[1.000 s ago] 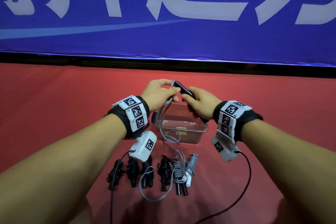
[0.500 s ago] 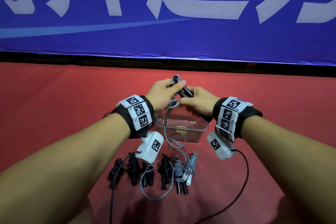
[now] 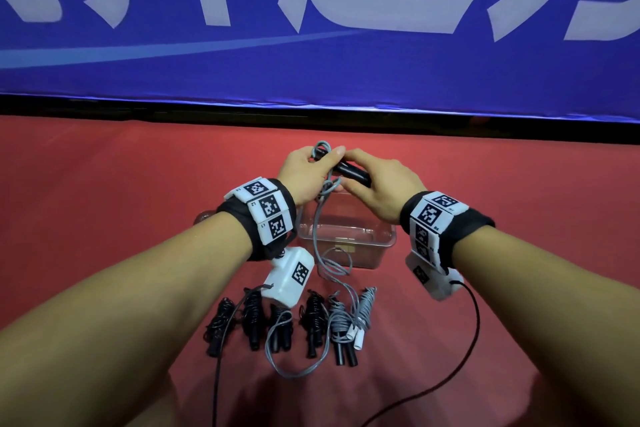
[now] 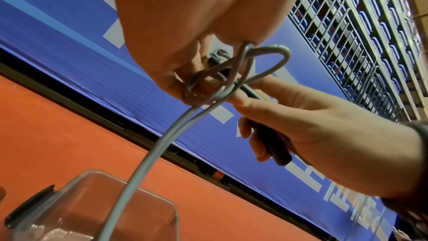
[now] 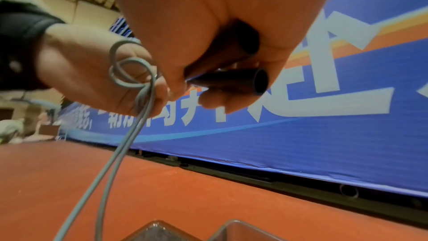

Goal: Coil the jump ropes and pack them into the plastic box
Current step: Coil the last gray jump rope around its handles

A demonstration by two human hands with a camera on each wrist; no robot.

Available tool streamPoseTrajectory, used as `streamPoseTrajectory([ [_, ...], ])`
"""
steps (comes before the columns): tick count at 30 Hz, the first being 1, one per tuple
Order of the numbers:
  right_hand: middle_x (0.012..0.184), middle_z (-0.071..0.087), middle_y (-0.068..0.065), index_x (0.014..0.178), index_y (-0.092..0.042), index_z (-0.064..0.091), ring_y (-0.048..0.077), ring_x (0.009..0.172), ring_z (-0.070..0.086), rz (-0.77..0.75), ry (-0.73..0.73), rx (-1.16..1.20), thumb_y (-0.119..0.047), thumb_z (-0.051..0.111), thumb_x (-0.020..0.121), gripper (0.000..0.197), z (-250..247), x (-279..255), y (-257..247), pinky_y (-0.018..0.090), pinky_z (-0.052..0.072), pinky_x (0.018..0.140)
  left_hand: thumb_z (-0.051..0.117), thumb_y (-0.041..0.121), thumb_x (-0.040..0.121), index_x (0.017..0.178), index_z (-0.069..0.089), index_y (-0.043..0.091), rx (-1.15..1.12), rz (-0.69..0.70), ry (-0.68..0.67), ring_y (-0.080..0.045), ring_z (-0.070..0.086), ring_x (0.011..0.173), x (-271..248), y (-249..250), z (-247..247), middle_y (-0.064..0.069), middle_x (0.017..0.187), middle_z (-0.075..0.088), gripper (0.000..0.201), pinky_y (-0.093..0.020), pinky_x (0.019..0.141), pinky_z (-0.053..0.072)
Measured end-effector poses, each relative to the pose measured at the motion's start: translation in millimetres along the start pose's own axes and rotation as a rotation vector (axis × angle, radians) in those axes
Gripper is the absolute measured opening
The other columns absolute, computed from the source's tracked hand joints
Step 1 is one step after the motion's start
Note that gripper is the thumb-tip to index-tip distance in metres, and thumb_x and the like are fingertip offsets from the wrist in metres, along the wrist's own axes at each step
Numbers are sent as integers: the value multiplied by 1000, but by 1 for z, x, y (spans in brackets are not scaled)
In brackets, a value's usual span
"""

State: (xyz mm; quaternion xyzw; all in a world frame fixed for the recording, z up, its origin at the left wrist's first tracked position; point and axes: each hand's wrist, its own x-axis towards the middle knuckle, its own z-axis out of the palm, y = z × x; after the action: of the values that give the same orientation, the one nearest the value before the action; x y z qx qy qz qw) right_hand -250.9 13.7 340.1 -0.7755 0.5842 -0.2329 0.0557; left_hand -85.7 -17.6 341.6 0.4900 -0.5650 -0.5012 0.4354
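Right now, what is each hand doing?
Left hand: closed, pinching loops of the grey rope.
Right hand: closed around the black handles.

grey rope [image 3: 316, 236], black handles [image 3: 349, 170], seemingly clear box [image 3: 388, 239], red floor [image 3: 104, 184].

Since a second ago the left hand [image 3: 304, 173] has looped more grey cord [image 3: 320, 218] onto the black handles [image 3: 349, 170]

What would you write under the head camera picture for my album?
Two hands, left hand and right hand, wind a grey jump rope around black handles above a clear plastic box.
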Motion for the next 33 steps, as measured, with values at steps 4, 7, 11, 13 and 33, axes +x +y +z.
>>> streamPoseTrajectory([
  [4, 64, 62, -7, 106, -34, 61, 13, 45, 57, 30, -45, 344, -39, 52, 101, 12, -1, 1, -2, 31, 50, 52, 67, 24, 98, 127, 50, 6, -81, -18, -71, -7, 65, 48, -9, 5, 6, -10, 80, 66, 38, -15, 41, 44],
  [7, 61, 59, 3, 101, -29, 62, 18, 41, 52, 122, -86, 584, -38, 53, 102, 13, -5, 1, -5, 27, 43, 41, 69, 25, 96, 133, 54, 14, -117, -2, -75, -9, 68, 54, -11, 7, 5, -8, 84, 70, 42, -16, 45, 46],
  [11, 58, 57, 3, 117, -17, 49, 18, 39, 47, 250, -160, 798, -34, 60, 100, 27, -5, 2, -6, 23, 38, 40, 70, 25, 95, 122, 63, 14, -207, -9, -78, -12, 65, 57, -10, 7, 3, -3, 75, 70, 29, -22, 54, 51],
  [13, 56, 56, 3, 118, -16, 45, 16, 38, 45, 283, -188, 847, -32, 67, 95, 36, -7, 2, -7, 22, 36, 38, 71, 23, 95, 108, 67, 14, -220, 5, -78, -15, 64, 60, -8, 6, 1, -4, 75, 70, 17, -26, 60, 54],
  [33, 110, 69, 7, 154, -49, 17, 33, 102, 64, -20, -6, 37, -36, 47, 101, 62, 0, 2, -2, 43, 52, 84, 68, 6, 94, 117, 66, 0, -137, -14, 34, -9, 68, 55, -2, 6, 5, -10, 83, 71, 24, -21, 59, 53],
])
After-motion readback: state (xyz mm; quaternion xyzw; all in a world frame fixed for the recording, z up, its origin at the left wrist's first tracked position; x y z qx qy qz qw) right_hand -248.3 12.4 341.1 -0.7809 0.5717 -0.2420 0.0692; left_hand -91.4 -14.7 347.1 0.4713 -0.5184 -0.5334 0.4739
